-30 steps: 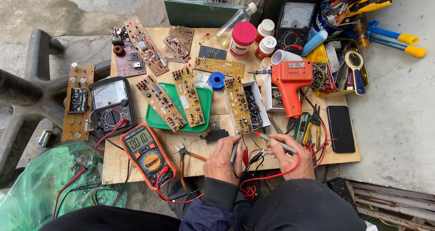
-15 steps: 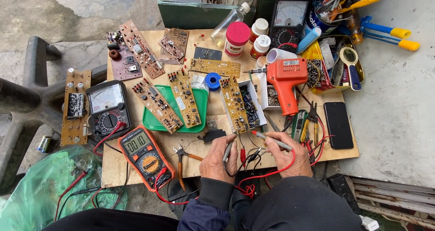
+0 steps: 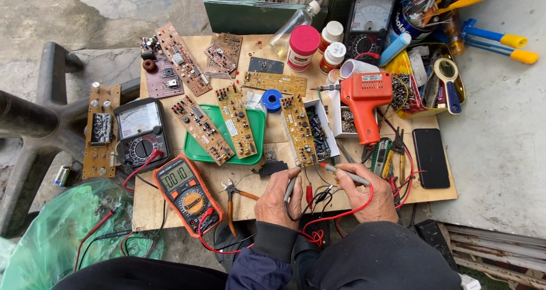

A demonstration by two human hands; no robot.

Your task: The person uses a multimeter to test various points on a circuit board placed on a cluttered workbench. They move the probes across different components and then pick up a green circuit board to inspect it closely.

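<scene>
My left hand grips a grey probe near the front edge of the wooden board. In my right hand is a second probe with a red lead, its tip pointing left toward the lower end of a long yellow circuit board. Red and black leads loop between my hands and run to the orange digital multimeter at the front left.
A green tray holds two circuit boards. An orange soldering gun, jars, an analog meter, pliers, a black phone and a tool tin crowd the board. A green plastic bag lies at left.
Both hands stay at the front edge with the probes. The right probe's tip has shifted slightly toward the yellow circuit board. The view has tilted a little.
</scene>
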